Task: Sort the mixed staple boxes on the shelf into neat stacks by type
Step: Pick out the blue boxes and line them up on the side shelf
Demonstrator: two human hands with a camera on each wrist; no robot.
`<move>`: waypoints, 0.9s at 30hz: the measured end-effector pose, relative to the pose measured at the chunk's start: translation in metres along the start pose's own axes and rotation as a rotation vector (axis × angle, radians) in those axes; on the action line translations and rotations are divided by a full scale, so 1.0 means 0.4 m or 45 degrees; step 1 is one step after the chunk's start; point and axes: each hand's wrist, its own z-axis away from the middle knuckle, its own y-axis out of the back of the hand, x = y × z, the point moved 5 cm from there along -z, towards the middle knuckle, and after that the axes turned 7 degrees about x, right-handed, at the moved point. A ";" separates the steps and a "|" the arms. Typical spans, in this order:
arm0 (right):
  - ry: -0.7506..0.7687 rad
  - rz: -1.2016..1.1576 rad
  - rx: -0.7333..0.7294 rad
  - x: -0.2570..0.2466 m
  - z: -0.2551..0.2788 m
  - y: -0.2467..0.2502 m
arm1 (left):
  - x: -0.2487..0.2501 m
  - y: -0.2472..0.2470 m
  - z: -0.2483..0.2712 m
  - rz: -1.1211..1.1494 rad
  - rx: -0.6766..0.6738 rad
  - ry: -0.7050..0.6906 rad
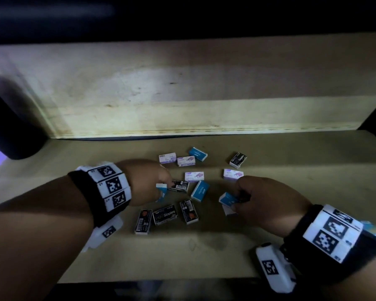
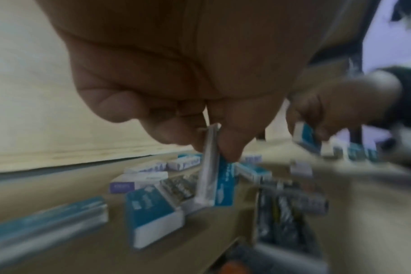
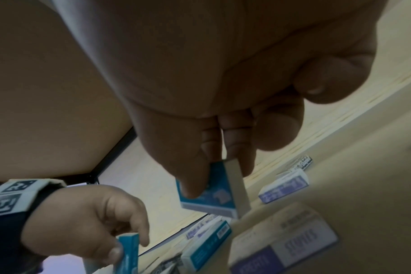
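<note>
Small staple boxes lie scattered on the wooden shelf (image 1: 291, 235): blue ones, purple-and-white ones and black ones. My left hand (image 1: 148, 181) pinches a blue box (image 1: 161, 189) (image 2: 219, 183) on edge between thumb and fingertips, just above the shelf. My right hand (image 1: 263, 198) pinches another blue box (image 1: 227, 199) (image 3: 209, 192), tilted and lifted. Between the hands lies a loose blue box (image 1: 200, 191). Three black boxes (image 1: 165, 215) lie in front of the left hand. Purple boxes (image 1: 194, 176) lie further back.
The shelf's pale back wall (image 1: 182, 94) rises behind the boxes. A dark rounded object (image 1: 11, 127) stands at the far left. One black box (image 1: 238, 160) and one blue box (image 1: 197, 154) lie near the back. The shelf's front edge (image 1: 161, 281) runs below my wrists.
</note>
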 end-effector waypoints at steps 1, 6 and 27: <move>0.000 0.000 0.007 0.000 0.000 0.001 | -0.003 0.005 0.010 0.070 0.069 0.050; -0.022 -0.046 -0.021 0.002 0.004 0.001 | 0.016 -0.005 0.066 0.597 0.344 0.236; -0.034 -0.098 -0.160 0.001 0.006 -0.020 | 0.137 -0.079 0.091 0.709 0.227 0.329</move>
